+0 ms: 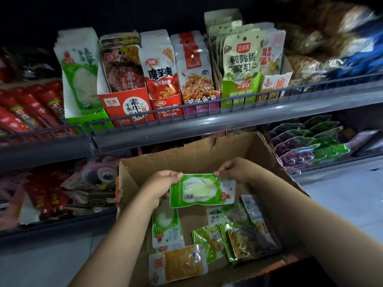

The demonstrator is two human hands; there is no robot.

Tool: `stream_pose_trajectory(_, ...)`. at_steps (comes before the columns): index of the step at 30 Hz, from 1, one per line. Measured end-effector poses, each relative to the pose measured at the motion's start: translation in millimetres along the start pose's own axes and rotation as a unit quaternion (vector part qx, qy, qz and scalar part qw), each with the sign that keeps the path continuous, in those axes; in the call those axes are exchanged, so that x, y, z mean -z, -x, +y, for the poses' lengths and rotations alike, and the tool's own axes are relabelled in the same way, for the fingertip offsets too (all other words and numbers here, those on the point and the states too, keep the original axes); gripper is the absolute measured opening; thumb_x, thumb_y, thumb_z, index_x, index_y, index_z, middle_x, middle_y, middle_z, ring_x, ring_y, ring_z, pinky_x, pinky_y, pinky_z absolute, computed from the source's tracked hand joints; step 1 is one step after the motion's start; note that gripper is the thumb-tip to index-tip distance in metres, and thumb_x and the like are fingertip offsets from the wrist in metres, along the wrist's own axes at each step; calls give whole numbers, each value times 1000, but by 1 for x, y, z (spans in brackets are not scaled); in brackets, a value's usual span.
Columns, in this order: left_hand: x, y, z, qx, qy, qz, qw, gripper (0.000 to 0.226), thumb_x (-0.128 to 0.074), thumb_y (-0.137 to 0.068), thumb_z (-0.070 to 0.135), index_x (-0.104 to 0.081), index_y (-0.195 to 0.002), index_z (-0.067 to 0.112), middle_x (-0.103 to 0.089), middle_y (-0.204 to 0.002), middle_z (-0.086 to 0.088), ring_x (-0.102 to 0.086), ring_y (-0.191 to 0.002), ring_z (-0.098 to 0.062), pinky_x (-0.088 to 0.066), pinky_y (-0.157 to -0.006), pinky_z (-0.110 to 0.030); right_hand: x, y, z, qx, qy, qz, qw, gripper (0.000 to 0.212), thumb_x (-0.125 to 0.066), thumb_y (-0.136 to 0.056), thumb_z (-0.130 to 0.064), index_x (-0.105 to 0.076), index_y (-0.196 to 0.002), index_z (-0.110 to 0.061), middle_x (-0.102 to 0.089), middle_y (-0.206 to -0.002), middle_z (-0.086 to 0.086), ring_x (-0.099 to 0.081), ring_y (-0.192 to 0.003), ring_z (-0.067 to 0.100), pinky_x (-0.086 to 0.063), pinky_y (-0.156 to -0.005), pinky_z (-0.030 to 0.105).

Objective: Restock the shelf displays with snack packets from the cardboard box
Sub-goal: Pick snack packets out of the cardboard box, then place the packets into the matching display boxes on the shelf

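While the green-and-white snack packet (202, 190) hangs flat over the open cardboard box (207, 154), I see my left hand (160, 184) and right hand (232, 168) pinching its upper corners; more loose packets (209, 237) lie on the box floor, and stocked shelf display cartons (157, 83) stand above.

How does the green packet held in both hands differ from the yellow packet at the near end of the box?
The green packet is lifted above the cardboard box, pinched by the left hand and right hand; the yellow packet lies untouched on the box floor. The green one shows pale contents, the yellow one yellow contents. Both are flat and lie sideways.
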State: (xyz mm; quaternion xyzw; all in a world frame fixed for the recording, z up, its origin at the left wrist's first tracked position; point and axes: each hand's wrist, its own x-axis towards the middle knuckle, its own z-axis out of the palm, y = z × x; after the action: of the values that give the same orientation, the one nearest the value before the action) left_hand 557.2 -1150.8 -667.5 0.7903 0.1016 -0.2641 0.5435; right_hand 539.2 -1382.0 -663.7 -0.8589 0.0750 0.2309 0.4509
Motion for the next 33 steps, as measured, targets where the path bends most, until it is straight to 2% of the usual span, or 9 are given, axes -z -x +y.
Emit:
stream_pose_trajectory(3,7,13,12,20,89,0,996,11,-60,-92,24,-61,-84,17,-64,-75,-2,-58,-56,-12,-46,-39,-17,13,12,-10,-6,-29,17,999,21,-65,-86,-38,-68,-78,-19,-66,-72,-4,-56,-69,10,-42,-61,22)
stream_pose_trajectory(7,9,25,22,9,180,-16,984,9,-61,-89,20,-59,-88,11,-67,-92,-10,-66,-81,-23,-60,-63,-34,22,25,-20,23,-79,64,995,21,-69,-84,-32,-69,-76,-12,-63,-67,2,-51,-61,13,-40,-53,19)
stream_pose_trajectory(10,9,32,27,-18,232,-15,972,17,-65,-84,23,-61,-90,8,-63,-106,-13,-61,-102,-26,-54,-85,-41,28,34,-27,90,-103,106,985,20,-73,-80,-28,-71,-72,-10,-66,-67,1,-57,-64,12,-46,-65,22)
stream_pose_trajectory(13,7,42,31,-58,237,0,970,15,-63,-86,17,-65,-79,3,-65,-100,-12,-61,-104,-24,-49,-95,-39,35,45,-36,149,-71,132,977,18,-76,-71,-37,-75,-71,-19,-73,-77,-5,-67,-78,9,-49,-78,22)
stream_pose_trajectory(17,8,48,28,-130,59,41,989,16,-70,-82,9,-72,-93,21,-68,-107,-1,-60,-107,-16,-44,-101,-33,39,48,-43,200,-56,158,965,17,-77,-71,-37,-76,-83,-25,-74,-87,-8,-68,-88,8,-52,-90,34)
stream_pose_trajectory(20,12,50,27,-155,3,50,987,51,-77,-75,9,-60,-120,28,-57,-123,11,-49,-117,-8,-39,-100,-27,38,47,-46,212,-51,168,961,22,-76,-77,-18,-71,-94,-31,-73,-93,-9,-68,-90,7,-53,-91,37)
stream_pose_trajectory(23,18,50,32,-150,14,68,986,64,-81,-70,7,-56,-125,29,-57,-123,10,-55,-113,-12,-45,-98,-33,35,49,-49,219,-57,180,957,37,-73,-79,-9,-66,-103,-37,-70,-105,-11,-66,-95,3,-53,-89,27)
stream_pose_trajectory(26,22,48,36,-133,49,73,987,66,-83,-66,4,-57,-122,29,-61,-118,3,-61,-104,-17,-52,-91,-39,33,49,-51,228,-82,197,950,45,-70,-80,1,-63,-109,-34,-65,-109,-14,-61,-95,-9,-49,-83,9)
stream_pose_trajectory(33,20,43,45,-110,114,27,987,43,-80,-66,1,-67,-106,9,-73,-96,-8,-70,-86,-25,-54,-80,-36,38,46,-55,235,-258,227,909,39,-64,-80,12,-68,-98,-22,-69,-110,2,-66,-100,4,-55,-80,20)
